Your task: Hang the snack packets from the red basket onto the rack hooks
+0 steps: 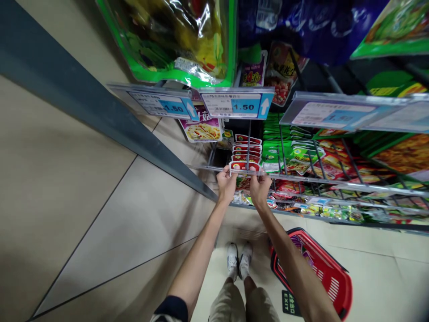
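I look down a shop shelf rack. My left hand (226,183) and my right hand (260,187) reach to a lower wire shelf, fingers curled on the front red snack packet (244,166) of a row of red packets (247,150). Both hands pinch that packet at its lower corners, left hand at its left, right hand at its right. Green packets (275,150) lie in the row beside it to the right.
Price tags reading 1.50 (236,105) line the upper shelf rail, with large green and blue bags above. A red shopping basket (315,268) stands on the tiled floor by my right leg. A dark floor strip (100,112) runs diagonally at left.
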`<act>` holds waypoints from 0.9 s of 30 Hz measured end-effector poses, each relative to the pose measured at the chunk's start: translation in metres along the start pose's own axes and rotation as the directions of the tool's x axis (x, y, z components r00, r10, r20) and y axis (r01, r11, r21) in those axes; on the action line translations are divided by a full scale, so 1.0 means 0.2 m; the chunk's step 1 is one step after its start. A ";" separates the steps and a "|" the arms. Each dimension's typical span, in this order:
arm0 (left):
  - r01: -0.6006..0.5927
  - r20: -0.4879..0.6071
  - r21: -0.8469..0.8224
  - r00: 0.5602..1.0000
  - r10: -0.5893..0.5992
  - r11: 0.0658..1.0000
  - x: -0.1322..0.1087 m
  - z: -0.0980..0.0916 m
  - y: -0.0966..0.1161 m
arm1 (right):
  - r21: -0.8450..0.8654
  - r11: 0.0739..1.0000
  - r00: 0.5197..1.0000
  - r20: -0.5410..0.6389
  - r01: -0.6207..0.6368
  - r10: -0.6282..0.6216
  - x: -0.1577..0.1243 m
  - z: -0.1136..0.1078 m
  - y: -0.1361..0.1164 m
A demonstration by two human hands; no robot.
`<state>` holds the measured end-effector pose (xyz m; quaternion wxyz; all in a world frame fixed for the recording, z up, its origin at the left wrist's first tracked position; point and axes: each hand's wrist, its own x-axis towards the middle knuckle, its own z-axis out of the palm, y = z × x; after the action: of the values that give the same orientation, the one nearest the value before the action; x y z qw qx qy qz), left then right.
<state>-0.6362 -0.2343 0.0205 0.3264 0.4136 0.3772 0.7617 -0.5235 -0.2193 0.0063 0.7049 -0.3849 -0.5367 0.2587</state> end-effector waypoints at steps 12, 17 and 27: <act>-0.009 -0.143 0.003 0.990 0.009 1.000 -0.01 -0.04 -0.04 | -0.068 0.996 0.997 -0.047 0.065 -0.068 -0.04 -0.07 0.05; 0.075 -0.123 -0.112 0.988 -0.089 0.991 -0.24 -0.10 -0.05 | -0.009 0.999 0.999 0.017 -0.046 0.046 -0.28 -0.21 -0.01; 0.093 -0.137 -0.349 0.979 -0.149 0.932 -0.30 0.01 0.11 | 0.499 0.844 0.952 -0.110 -0.196 0.287 -0.27 -0.08 -0.22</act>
<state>-0.6125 -0.2939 0.0171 0.4078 0.2637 0.2896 0.8248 -0.5251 -0.2911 0.0103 0.7856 -0.2834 -0.3362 0.4352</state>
